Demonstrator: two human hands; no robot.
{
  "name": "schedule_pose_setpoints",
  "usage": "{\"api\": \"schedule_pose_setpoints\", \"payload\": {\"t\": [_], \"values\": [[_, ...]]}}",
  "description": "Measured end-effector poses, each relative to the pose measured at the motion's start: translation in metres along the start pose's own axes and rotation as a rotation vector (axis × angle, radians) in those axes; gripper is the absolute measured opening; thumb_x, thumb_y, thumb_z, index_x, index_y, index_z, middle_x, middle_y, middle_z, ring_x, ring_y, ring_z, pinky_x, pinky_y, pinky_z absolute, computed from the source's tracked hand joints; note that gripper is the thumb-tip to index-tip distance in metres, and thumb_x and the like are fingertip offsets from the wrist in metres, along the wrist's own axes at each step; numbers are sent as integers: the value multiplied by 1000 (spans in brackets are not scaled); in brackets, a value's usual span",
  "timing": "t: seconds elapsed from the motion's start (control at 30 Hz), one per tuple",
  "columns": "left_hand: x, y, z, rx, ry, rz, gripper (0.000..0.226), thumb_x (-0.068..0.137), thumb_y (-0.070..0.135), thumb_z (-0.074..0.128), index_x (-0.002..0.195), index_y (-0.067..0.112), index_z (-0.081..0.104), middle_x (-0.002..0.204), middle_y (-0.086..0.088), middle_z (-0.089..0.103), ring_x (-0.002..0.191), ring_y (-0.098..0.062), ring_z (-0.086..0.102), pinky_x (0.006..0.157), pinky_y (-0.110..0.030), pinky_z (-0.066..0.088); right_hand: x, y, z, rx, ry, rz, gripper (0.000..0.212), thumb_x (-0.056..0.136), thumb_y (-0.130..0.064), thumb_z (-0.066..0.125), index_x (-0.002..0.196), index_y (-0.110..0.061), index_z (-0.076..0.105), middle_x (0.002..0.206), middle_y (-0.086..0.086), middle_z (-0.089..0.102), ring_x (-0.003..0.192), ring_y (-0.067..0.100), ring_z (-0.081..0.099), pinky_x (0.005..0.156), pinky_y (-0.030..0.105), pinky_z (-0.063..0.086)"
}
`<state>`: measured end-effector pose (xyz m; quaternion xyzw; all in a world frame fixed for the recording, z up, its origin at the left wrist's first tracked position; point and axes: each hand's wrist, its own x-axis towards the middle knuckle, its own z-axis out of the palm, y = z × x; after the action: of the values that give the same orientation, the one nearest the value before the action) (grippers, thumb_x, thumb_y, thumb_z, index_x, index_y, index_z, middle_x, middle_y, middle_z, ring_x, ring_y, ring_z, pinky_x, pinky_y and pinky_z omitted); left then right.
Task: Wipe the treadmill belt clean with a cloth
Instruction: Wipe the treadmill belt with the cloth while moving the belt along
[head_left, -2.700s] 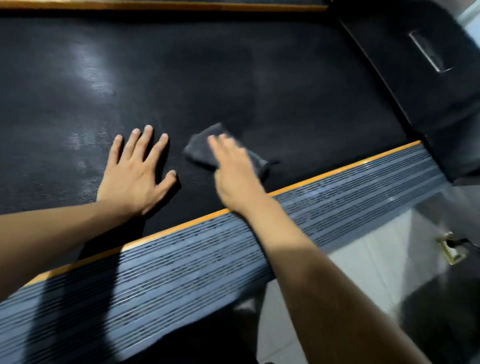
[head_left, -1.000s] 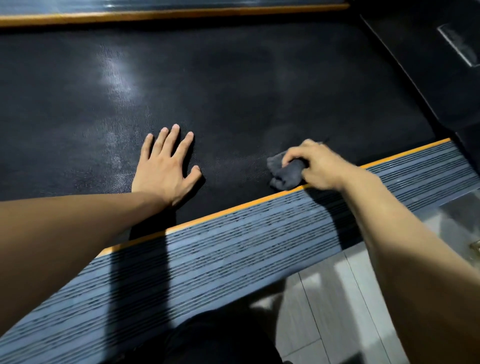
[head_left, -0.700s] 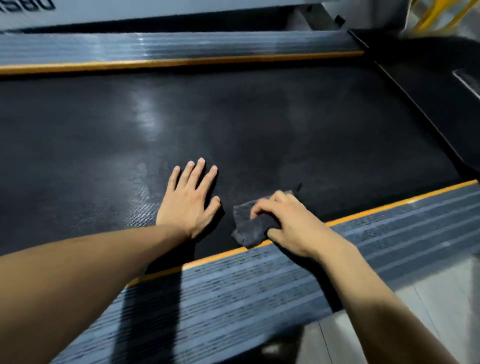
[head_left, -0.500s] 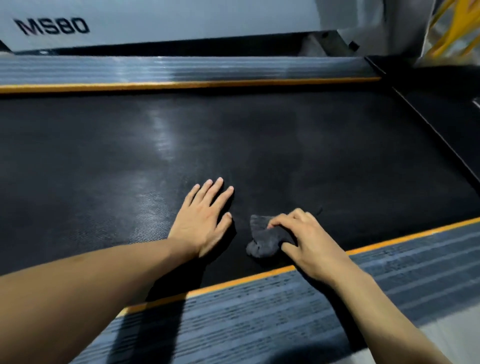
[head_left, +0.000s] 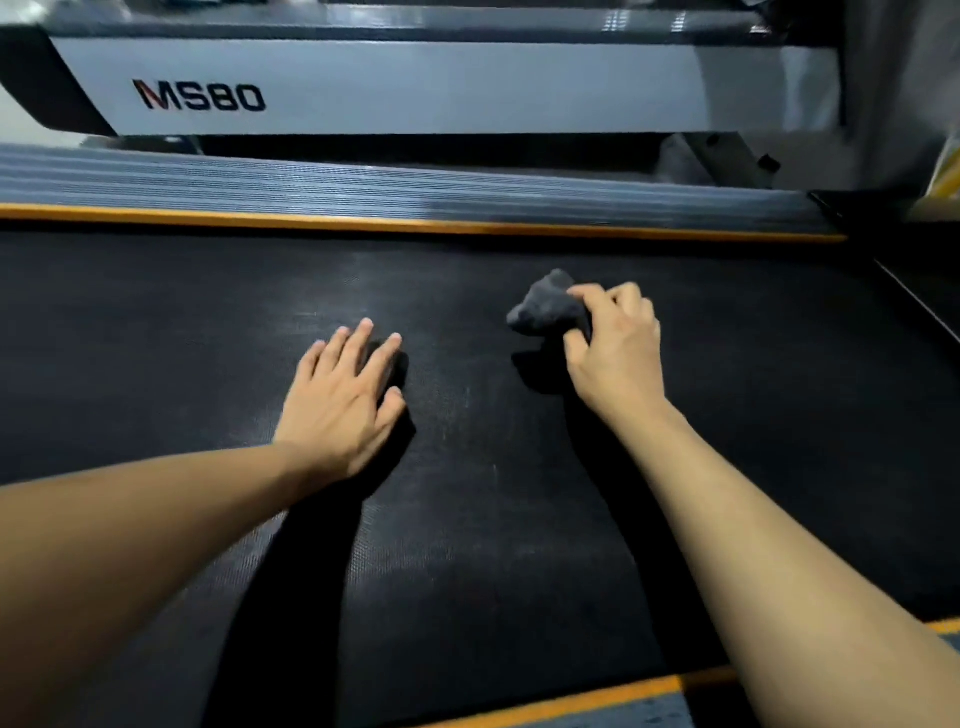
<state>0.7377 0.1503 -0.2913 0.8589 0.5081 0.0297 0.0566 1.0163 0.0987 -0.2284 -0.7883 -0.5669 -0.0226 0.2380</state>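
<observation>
Wiping treadmill belt (head_left: 182, 338)
Right hand (head_left: 615, 348) clamped on bunched grey cloth (head_left: 545, 306), at two o'clock from flat, open left hand (head_left: 345, 400).

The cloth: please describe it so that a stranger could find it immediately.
Look at the wide black treadmill belt below the white MS80 panel. Two hands are there; the right hand grips the cloth, a small crumpled dark grey lump, while the left hand lies flat, holding nothing.

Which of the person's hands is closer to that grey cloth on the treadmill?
The right. The right hand grips the grey cloth in curled fingers. The left hand lies flat on the belt, apart from the cloth, off to its left.
</observation>
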Motion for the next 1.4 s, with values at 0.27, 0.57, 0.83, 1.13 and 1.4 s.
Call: {"api": "schedule_pose_setpoints", "payload": {"t": [0.27, 0.57, 0.83, 1.13, 1.4], "values": [[37, -62, 13, 54, -42, 31, 79, 90, 63, 8, 163, 31, 18, 170, -9, 20, 157, -31, 16, 126, -45, 10, 14, -21, 92, -155, -68, -60, 49, 86, -36, 63, 133, -23, 55, 127, 11, 51, 113, 35, 48, 96, 47, 37], [34, -62, 23, -37, 47, 22, 70, 95, 57, 24, 161, 32, 26, 169, -9, 22, 157, -29, 16, 128, -47, 10, 72, 13, 87, 284, 15, -50, 56, 82, 2, 48, 134, -14, 56, 140, 7, 54, 131, 20, 48, 116, 26, 29], [34, -60, 27, -28, 58, 28, 73, 97, 57, 21, 163, 26, 19, 170, -12, 16, 158, -31, 12, 128, -49, 7, 119, -3, 143, 32, 14, 223, 46, 90, -7, 45, 135, -15, 52, 138, 15, 52, 125, 35, 50, 108, 39, 37], [34, -58, 26, -10, 46, 35, 75, 96, 61, 22, 162, 25, 22, 170, -13, 20, 157, -32, 16, 127, -50, 11, 106, -99, 167, 113, -233, -195, 61, 82, -2, 52, 141, -19, 51, 146, 7, 48, 135, 25, 43, 117, 30, 26], [34, -59, 28, -20, 36, 29, 76, 97, 63, 18, 164, 28, 13, 172, -9, 11, 159, -28, 8, 128, -48, 4, 108, 11, 120, 3, -130, 103, 68, 82, 7, 44, 142, -24, 49, 151, 9, 41, 137, 27, 41, 116, 30, 27]]}}
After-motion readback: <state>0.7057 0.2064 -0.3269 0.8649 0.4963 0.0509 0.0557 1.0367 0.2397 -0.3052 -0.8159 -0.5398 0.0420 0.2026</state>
